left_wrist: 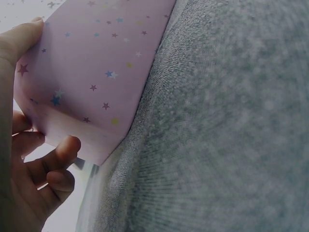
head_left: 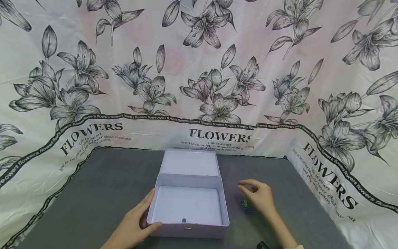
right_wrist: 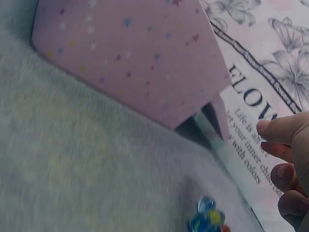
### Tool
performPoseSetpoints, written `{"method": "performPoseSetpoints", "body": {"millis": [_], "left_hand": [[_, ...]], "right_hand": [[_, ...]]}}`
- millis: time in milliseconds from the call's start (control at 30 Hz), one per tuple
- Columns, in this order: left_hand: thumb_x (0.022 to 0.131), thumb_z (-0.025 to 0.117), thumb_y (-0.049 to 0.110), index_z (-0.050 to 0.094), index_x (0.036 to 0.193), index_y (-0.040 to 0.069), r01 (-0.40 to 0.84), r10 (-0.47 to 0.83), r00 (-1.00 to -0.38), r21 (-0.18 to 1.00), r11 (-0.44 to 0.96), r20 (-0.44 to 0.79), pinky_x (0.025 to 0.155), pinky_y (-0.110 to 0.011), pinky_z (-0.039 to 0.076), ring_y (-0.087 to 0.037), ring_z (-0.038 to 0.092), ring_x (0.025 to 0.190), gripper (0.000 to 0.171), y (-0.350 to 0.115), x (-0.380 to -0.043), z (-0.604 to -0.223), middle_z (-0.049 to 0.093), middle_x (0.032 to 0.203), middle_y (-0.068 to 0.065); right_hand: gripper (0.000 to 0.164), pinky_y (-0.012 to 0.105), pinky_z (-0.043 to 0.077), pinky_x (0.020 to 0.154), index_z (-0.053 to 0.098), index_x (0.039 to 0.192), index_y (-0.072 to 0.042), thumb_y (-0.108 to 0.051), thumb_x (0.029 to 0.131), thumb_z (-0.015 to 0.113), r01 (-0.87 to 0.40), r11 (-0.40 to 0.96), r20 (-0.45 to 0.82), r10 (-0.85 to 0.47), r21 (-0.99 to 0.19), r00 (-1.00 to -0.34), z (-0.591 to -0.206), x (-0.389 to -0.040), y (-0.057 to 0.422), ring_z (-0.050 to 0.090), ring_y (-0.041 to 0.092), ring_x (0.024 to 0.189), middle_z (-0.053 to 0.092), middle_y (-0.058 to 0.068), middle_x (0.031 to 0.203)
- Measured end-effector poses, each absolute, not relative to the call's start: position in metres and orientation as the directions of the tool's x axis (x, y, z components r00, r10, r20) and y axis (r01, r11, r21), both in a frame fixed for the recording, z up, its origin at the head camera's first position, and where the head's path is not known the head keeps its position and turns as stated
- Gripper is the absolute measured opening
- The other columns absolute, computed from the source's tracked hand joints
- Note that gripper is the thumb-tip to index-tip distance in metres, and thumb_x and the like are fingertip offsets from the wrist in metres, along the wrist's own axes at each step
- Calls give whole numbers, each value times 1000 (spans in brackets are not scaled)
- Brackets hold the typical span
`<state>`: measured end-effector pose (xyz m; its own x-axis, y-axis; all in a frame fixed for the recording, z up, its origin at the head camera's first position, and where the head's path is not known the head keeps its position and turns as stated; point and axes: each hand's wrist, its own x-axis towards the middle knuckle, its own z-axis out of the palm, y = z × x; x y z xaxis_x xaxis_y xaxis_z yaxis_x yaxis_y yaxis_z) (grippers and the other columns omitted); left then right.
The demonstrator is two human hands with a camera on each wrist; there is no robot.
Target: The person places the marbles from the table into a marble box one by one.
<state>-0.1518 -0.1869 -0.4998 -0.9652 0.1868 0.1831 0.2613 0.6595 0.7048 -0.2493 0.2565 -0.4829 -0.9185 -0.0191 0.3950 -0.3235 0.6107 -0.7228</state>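
A pink tin box (head_left: pixel 189 231) printed with small stars stands with its hinged lid (head_left: pixel 189 162) tipped back. One small blue marble (head_left: pixel 184 220) lies inside, near the front wall. My left hand (head_left: pixel 133 221) grips the box's front left corner, thumb at the front rim and fingers along the side. To the right of the box, my right hand (head_left: pixel 258 197) is raised, thumb and forefinger pinching a tiny clear glass marble (right_wrist: pixel 262 139), mostly hidden by the fingertips. Below that hand sits a little cluster of coloured glass marbles (head_left: pixel 247 208), blue, yellow-green and some red.
A grey cloth (head_left: pixel 109 193) covers the table. Behind and at both sides hangs a white curtain (head_left: pixel 217 103) with flower prints. A dark object (head_left: pixel 262 245), partly cut off, shows at the bottom edge near the right forearm.
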Motion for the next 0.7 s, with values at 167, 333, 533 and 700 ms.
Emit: {"method": "performPoseSetpoints", "body": {"millis": [167, 333, 533, 700], "left_hand": [[89, 79, 62, 27, 170, 18, 257, 186, -966, 707, 659, 178, 116, -57, 43, -29, 37, 155, 106, -188, -152, -501, 29, 173, -5], [89, 80, 61, 28, 169, 19, 263, 186, -965, 709, 655, 186, 116, -54, 44, -28, 37, 154, 105, -188, -152, -501, 30, 173, -5], [89, 81, 60, 29, 169, 19, 263, 184, -965, 707, 656, 188, 116, -52, 44, -26, 37, 154, 105, -188, -152, -501, 30, 173, -5], [88, 81, 60, 29, 169, 18, 269, 184, -963, 699, 662, 197, 116, -53, 44, -26, 37, 154, 104, -188, -151, -502, 31, 173, -5]], "right_hand": [[16, 21, 27, 40, 83, 106, -9, -16, 92, 85, -331, 596, 396, -24, -731, -918, -474, -253, 241, 28, -2, 41, 45, -8, 47], [15, 21, 29, 43, 84, 105, -9, -12, 91, 85, -374, 569, 433, -34, -732, -901, -467, -257, 226, 31, -1, 44, 65, 5, 60], [16, 21, 31, 44, 84, 104, -10, -9, 89, 86, -414, 545, 461, -56, -729, -886, -463, -263, 208, 35, -1, 45, 78, 4, 86], [16, 21, 32, 44, 85, 104, -12, -10, 88, 87, -437, 524, 466, -85, -731, -881, -460, -266, 191, 40, 0, 47, 74, 1, 77]]}}
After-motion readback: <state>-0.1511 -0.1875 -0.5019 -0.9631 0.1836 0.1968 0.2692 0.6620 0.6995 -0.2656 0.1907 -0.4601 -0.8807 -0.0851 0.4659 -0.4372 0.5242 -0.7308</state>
